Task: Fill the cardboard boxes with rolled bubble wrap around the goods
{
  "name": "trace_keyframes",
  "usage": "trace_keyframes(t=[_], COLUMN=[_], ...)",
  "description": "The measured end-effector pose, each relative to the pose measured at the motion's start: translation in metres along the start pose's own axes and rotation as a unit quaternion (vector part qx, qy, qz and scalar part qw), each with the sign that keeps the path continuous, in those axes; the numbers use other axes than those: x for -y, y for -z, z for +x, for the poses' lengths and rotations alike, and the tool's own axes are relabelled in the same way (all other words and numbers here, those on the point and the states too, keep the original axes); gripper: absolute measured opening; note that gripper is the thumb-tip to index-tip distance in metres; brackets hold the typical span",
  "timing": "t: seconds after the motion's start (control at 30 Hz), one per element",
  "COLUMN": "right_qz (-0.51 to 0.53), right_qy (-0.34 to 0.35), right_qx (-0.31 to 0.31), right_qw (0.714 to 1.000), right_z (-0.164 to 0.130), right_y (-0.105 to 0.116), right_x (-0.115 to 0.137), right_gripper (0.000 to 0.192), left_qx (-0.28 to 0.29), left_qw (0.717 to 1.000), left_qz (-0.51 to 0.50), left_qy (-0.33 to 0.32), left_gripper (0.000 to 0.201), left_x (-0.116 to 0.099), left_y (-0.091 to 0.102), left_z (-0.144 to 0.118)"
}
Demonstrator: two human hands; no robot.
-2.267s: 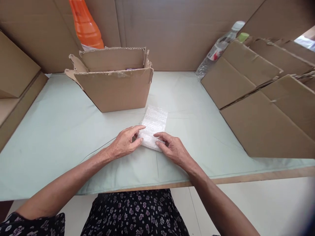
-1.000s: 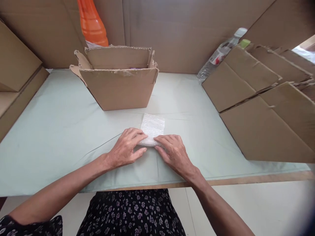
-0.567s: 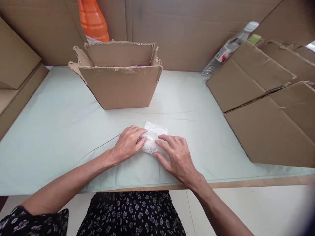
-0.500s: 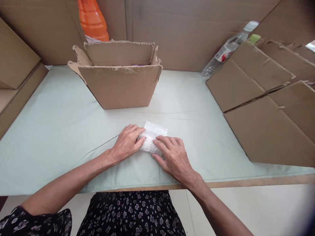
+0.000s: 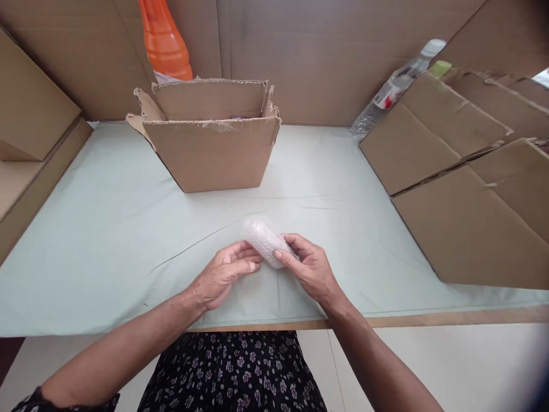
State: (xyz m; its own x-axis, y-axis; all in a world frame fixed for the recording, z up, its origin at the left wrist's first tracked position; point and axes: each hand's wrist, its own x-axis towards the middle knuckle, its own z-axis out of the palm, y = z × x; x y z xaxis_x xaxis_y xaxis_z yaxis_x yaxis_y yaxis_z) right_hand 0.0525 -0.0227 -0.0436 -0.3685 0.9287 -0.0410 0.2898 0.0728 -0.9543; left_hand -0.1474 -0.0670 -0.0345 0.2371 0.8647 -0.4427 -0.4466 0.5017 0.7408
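A small roll of bubble wrap (image 5: 265, 240), whitish and see-through, is tilted just above or on the table cloth. What it wraps, if anything, cannot be made out. My right hand (image 5: 309, 264) grips its right end, thumb on the near side and fingers behind. At the roll's lower left, my left hand (image 5: 227, 270) has its fingers stretched towards it, the fingertips at its side. The left thumb lies apart from the roll, so this hand is open.
An open cardboard box (image 5: 217, 154) stands behind the roll, with an orange bottle (image 5: 166, 46) beyond it. At the right are more cardboard boxes (image 5: 472, 223) and a clear plastic bottle (image 5: 392, 94). Another cardboard box (image 5: 38, 103) is at the left. The table's front edge (image 5: 412, 319) runs before me.
The bubble wrap lay flatter under both hands and now appears as a rounded, tilted roll. My right hand has closed round its end; my left hand has turned and moved slightly nearer me.
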Motion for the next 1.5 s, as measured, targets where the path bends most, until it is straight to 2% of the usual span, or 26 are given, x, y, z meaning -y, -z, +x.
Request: trace_keyframes(t=[0.1, 0.17, 0.23, 0.3, 0.37, 0.4, 0.5, 0.57, 0.63, 0.73, 0.83, 0.93, 1.0, 1.07, 1.13, 1.2, 1.27, 1.33, 1.37, 1.4, 1.43, 1.5], right_qz=[0.084, 0.058, -0.036, -0.167, -0.266, -0.284, -0.216, -0.115, -0.008, 0.129, 0.200, 0.189, 0.144, 0.083, 0.032, 0.006, 0.007, 0.033, 0.051, 0.070, 0.087, 0.109], right_qy=[-0.032, -0.030, -0.011, 0.016, 0.032, 0.034, 0.041, 0.041, 0.027, 0.002, -0.005, -0.012, -0.009, 0.002, 0.011, 0.018, 0.021, 0.013, 0.005, -0.008, -0.022, -0.045], right_qx=[0.073, 0.098, 0.119, 0.129, 0.107, 0.088, 0.049, 0.066, 0.095, 0.083, 0.052, 0.098, 0.141, 0.164, 0.161, 0.136, 0.094, 0.055, 0.043, 0.033, 0.026, 0.012], right_qw=[0.993, 0.993, 0.992, 0.977, 0.957, 0.954, 0.974, 0.990, 0.995, 0.988, 0.978, 0.977, 0.979, 0.983, 0.986, 0.991, 0.995, 0.998, 0.998, 0.997, 0.996, 0.993], right_z=[-0.004, -0.005, -0.007, -0.008, -0.007, -0.007, -0.003, 0.000, 0.002, 0.001, 0.001, 0.006, 0.010, 0.013, 0.015, 0.015, 0.017, 0.020, 0.022, 0.024, 0.026, 0.029], right_y=[-0.003, -0.003, -0.003, 0.000, 0.005, 0.008, 0.018, 0.017, 0.006, -0.018, -0.031, -0.022, -0.011, -0.003, 0.000, -0.001, 0.000, 0.002, 0.004, 0.005, 0.006, 0.005], right_x=[0.009, 0.014, 0.018, 0.020, 0.020, 0.019, 0.014, 0.012, 0.012, 0.015, 0.017, 0.018, 0.019, 0.019, 0.020, 0.019, 0.017, 0.013, 0.011, 0.008, 0.005, -0.001], right_gripper=[0.029, 0.033, 0.038, 0.045, 0.048, 0.048, 0.052, 0.063, 0.064, 0.053, 0.052, 0.051, 0.051, 0.041, 0.028, 0.027, 0.029, 0.030, 0.031, 0.031, 0.032, 0.035], left_qx=[0.028, 0.018, 0.010, -0.006, -0.028, -0.038, -0.045, -0.036, -0.027, 0.002, 0.055, 0.071, 0.050, 0.032, 0.030, 0.046, 0.052, 0.002, -0.049, -0.109, -0.165, -0.246], left_qw=[0.997, 0.995, 0.994, 0.994, 0.993, 0.992, 0.985, 0.978, 0.974, 0.984, 0.992, 0.986, 0.976, 0.968, 0.965, 0.958, 0.945, 0.913, 0.881, 0.830, 0.764, 0.615], left_qz=[-0.064, -0.086, -0.089, -0.072, -0.033, -0.006, 0.105, 0.174, 0.205, 0.162, 0.100, 0.142, 0.205, 0.246, 0.260, 0.279, 0.323, 0.402, 0.450, 0.499, 0.543, 0.605], left_qy=[-0.024, -0.044, -0.062, -0.082, -0.106, -0.118, -0.126, -0.111, -0.095, -0.080, -0.062, -0.048, -0.048, -0.029, 0.013, 0.046, 0.026, -0.066, -0.139, -0.223, -0.307, -0.442], left_gripper=[0.041, 0.041, 0.042, 0.042, 0.041, 0.041, 0.038, 0.036, 0.036, 0.038, 0.035, 0.025, 0.020, 0.017, 0.017, 0.023, 0.036, 0.050, 0.053, 0.052, 0.049, 0.045], left_x=[0.010, 0.017, 0.023, 0.025, 0.025, 0.023, 0.015, 0.011, 0.012, 0.018, 0.018, 0.009, 0.002, -0.003, -0.006, -0.010, -0.021, -0.042, -0.056, -0.071, -0.087, -0.120], left_y=[-0.010, -0.014, -0.015, -0.016, -0.015, -0.014, -0.014, -0.015, -0.016, -0.014, -0.010, -0.008, -0.006, -0.003, 0.003, 0.011, 0.020, 0.028, 0.032, 0.036, 0.039, 0.044], left_z=[0.003, 0.003, 0.003, 0.002, 0.001, 0.000, -0.004, -0.005, -0.006, -0.006, -0.006, -0.008, -0.009, -0.009, -0.008, -0.009, -0.010, -0.013, -0.013, -0.011, -0.009, 0.003])
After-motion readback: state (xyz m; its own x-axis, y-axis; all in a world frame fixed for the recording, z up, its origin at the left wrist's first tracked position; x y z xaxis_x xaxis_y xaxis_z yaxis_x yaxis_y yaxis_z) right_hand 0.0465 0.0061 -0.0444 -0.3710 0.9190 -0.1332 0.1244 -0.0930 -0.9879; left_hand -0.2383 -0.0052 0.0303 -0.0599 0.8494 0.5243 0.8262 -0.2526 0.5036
